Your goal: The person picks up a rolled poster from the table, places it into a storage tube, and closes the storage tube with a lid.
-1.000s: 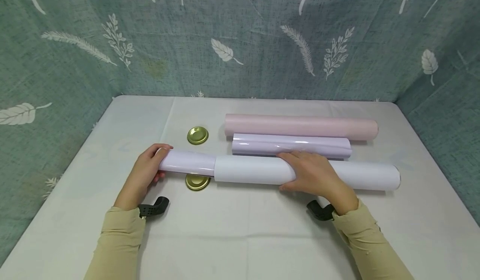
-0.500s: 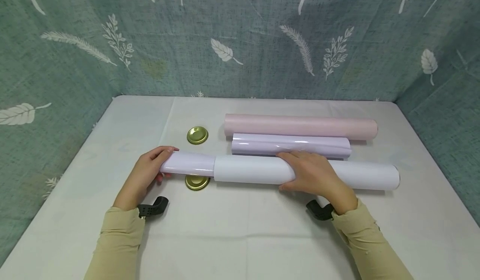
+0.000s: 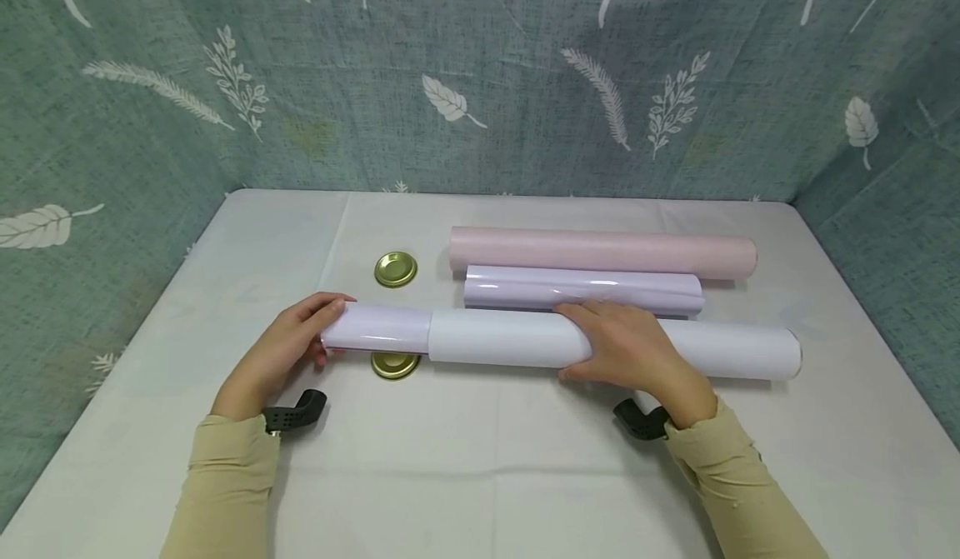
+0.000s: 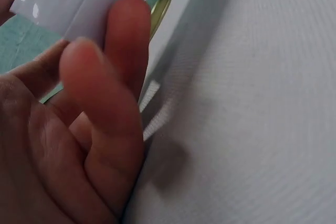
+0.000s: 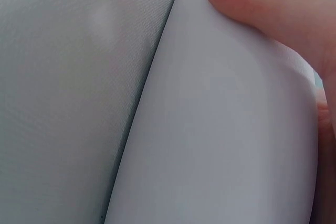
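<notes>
Now we have both hands on a long white tube [image 3: 615, 347] that lies crosswise on the table [image 3: 480, 476], near us. Our right hand [image 3: 630, 349] is curled over the tube's middle, fingers wrapped across its top and thumb on the near side, so it grasps the tube. Out of the tube's left end sticks a glossy pale roll [image 3: 378, 328]. Our left hand [image 3: 281, 351] cups the roll's left end, fingers [image 4: 126, 45] curled round it, grasping it; the left wrist view shows the roll [image 4: 68, 3] right against those fingers. In the right wrist view the tube [image 5: 220, 145] fills most of the picture, with one finger [image 5: 262, 9] pressed on it.

Just under the roll, near side, a gold lid [image 3: 395, 365] lies partly covered. Another gold lid [image 3: 395, 269] sits farther off, apart from the roll. Beyond the tube lie a lilac roll [image 3: 525, 286], just beside our right hand, and past it a pink roll [image 3: 600, 251]. A leaf-patterned green cloth [image 3: 480, 76] hangs behind the table and at both sides.
</notes>
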Available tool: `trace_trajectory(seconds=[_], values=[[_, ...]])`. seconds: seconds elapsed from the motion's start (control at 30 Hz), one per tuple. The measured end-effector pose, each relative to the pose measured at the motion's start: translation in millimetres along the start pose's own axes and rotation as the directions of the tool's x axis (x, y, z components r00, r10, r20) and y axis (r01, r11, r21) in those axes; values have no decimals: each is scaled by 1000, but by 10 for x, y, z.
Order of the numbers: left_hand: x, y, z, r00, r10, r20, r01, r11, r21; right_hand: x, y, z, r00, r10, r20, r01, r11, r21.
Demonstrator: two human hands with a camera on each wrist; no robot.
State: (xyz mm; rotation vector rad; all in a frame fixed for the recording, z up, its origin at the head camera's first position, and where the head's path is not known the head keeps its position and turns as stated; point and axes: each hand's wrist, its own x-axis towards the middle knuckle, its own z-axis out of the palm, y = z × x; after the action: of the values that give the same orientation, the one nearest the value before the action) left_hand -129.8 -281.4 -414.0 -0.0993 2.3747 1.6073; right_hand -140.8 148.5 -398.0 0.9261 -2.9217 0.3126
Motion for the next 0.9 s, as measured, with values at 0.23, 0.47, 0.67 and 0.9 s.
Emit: trace_trajectory(seconds=[0.23,0.47,0.67,0.9], values=[[0,-10,-13,997,37,64,-31,996,-84,3,3,-2,1000,0,9,0,1000,0],[18,-23,-14,991,63,116,-47,989,-142,0,0,-7,1000,-1,7,1,1000,-3],[24,-29,-12,986,78,145,-53,984,-170,-12,-2,-9,1000,-2,-1,2,1000,5],[7,-12,22,982,95,165,-65,981,-181,-4,-11,-15,1000,1,4,-1,1000,5]])
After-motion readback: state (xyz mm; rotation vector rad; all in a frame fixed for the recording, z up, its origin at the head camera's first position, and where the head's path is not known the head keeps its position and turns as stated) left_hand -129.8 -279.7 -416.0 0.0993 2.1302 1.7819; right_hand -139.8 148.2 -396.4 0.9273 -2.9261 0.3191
